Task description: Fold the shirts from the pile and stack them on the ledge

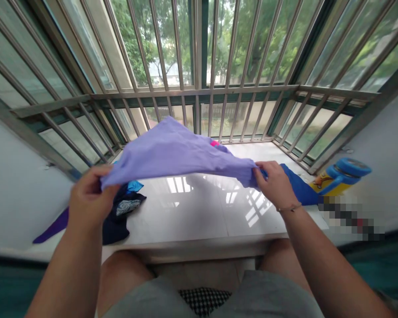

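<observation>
A light purple garment (179, 154) is stretched in the air above the white sill, its upper part billowing and a small pink patch showing near its middle. My left hand (93, 194) pinches its left end, while my right hand (270, 179) grips the right end, where the cloth bunches up. Which kind of garment it is I cannot tell. Below and beside my left hand lie dark navy clothes (116, 225) with a patterned patch and a bright blue piece of cloth (135, 186). Just past my right hand is a blue cloth (300, 185).
A yellow and blue bottle (343, 176) stands at the right end of the glossy white sill (199, 221). Purple cloth (53, 227) lies at the far left. Metal window bars (195, 92) enclose the sill at the back and sides. A blurred-out item (351, 218) lies at the right.
</observation>
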{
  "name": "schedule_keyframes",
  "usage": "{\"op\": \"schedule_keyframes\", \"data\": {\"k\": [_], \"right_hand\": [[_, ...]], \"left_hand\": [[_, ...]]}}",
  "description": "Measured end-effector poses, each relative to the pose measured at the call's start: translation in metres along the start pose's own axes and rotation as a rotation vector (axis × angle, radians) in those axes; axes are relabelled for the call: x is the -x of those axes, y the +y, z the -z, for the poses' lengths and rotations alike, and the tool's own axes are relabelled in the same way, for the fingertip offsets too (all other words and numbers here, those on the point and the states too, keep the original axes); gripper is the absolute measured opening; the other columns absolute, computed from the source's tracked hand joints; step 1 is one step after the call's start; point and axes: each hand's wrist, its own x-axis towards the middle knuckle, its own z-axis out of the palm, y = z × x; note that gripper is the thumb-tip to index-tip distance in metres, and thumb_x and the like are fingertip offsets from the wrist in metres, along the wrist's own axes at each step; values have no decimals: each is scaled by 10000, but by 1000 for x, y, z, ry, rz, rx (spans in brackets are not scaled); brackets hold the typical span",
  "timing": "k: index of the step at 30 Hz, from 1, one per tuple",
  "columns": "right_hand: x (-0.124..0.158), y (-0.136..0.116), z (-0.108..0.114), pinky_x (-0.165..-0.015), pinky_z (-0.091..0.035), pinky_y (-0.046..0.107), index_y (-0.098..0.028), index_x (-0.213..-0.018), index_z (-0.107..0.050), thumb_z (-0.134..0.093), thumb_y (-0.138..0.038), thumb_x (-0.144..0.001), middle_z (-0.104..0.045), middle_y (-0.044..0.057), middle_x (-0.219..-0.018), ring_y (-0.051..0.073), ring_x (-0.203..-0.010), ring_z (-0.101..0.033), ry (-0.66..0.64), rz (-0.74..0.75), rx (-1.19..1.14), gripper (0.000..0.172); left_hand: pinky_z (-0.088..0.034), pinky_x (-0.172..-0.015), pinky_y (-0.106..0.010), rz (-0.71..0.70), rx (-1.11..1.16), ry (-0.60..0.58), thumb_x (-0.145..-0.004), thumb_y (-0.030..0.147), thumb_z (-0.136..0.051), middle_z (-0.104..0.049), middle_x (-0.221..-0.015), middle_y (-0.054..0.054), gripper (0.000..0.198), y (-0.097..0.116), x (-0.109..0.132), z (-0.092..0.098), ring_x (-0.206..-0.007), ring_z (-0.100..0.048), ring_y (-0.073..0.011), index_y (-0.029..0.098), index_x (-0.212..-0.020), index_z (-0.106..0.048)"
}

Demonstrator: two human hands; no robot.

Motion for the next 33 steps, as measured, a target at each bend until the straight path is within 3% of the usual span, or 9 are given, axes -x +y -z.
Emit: {"op": "schedule_keyframes", "data": {"k": [3,5,8,11,15,19,25,29,33], "right_hand": [[56,-1,-26,-1127,-509,544,-158,-1305,-692,-515,-393,-1042,-716,192,-1261,343,-1251,-647,-66,-31,-46,394],[97,-11,-50,-1176,-497,526,-181,-1427,-626,-508,-360,-1049,-685,187,-1389,319,-1329,-632,-160,-21,-135,434],[153,-36,-84,-1224,-475,516,-225,-1602,-502,-523,-211,-997,-550,158,-1619,293,-1491,-532,-356,94,-218,605],[189,-56,-105,-1199,-482,546,-302,-1538,-604,-527,-51,-895,-573,119,-1604,301,-1455,-555,-457,169,-154,694],[207,-66,-105,-1108,-524,501,-299,-1273,-758,-554,-49,-940,-698,102,-1379,280,-1264,-633,-412,190,-149,464],[222,-73,-87,-1063,-491,438,-262,-1165,-749,-614,-52,-934,-722,88,-1257,259,-1176,-630,-460,285,-189,340],[240,-68,-63,-855,-419,363,-249,-975,-700,-634,-89,-938,-710,11,-870,222,-878,-642,-560,201,-55,177],[215,-57,-55,-859,-411,369,-234,-1119,-721,-547,-135,-1010,-752,45,-969,236,-925,-668,-393,112,-1,228],[175,-47,-61,-1080,-394,452,-217,-1140,-737,-519,-269,-1078,-786,97,-1083,275,-1056,-683,-215,-42,101,233]], "left_hand": [[-629,-793,-347,34,52,-610,-835,471,-734,-766,-882,10,216,16,85,-8,-832,-710,-226,265,-889,-699],[-621,-812,-336,61,86,-943,-873,364,-707,-801,-954,-7,104,35,141,-25,-869,-736,-235,303,-943,-752],[-604,-816,-301,20,152,-1260,-875,347,-812,-827,-1059,8,211,67,202,-49,-938,-769,-237,369,-1083,-785],[-588,-823,-277,15,279,-1457,-853,374,-893,-829,-1085,37,329,87,221,-63,-958,-783,-222,391,-1161,-780],[-566,-1027,-319,57,328,-1271,-996,326,-734,-797,-1233,-7,246,84,201,-87,-1156,-742,-218,334,-1241,-745],[-507,-1200,-440,-15,215,-1026,-1061,300,-582,-723,-1418,-106,293,50,184,-137,-1357,-658,-253,245,-1327,-693],[-417,-1279,-560,-94,-191,-941,-1036,288,-613,-593,-1597,-182,405,1,185,-198,-1504,-537,-340,179,-1425,-649],[-464,-1206,-527,-91,-403,-899,-1075,335,-572,-636,-1530,-170,404,6,193,-193,-1413,-591,-343,180,-1440,-648],[-535,-1004,-471,-48,-571,-905,-1088,385,-547,-704,-1356,-167,344,21,206,-155,-1217,-668,-339,206,-1331,-713]]}}
